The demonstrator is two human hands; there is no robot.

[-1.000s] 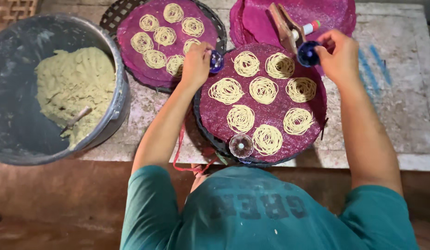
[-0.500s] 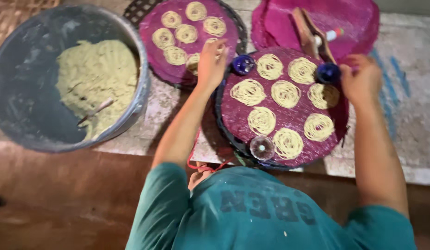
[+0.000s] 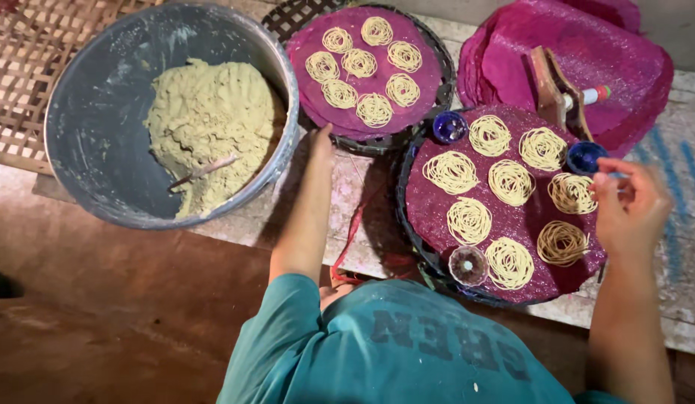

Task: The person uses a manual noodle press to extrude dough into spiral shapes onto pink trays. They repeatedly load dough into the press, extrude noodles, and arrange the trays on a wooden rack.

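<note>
My left hand (image 3: 323, 142) is mostly out of sight beside the near woven tray (image 3: 418, 247), only its edge showing, so I cannot tell its grip. My right hand (image 3: 630, 203) is blurred, its fingertips unclear. My shirt covers that tray's near rim. Beyond the tray, the pink mats (image 3: 624, 67) run past the top edge.

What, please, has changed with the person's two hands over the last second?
The left hand left the near round tray's blue cup, now between the trays. The right hand drew back from the other blue cup. The noodle coils and grey dough tub stayed.
</note>
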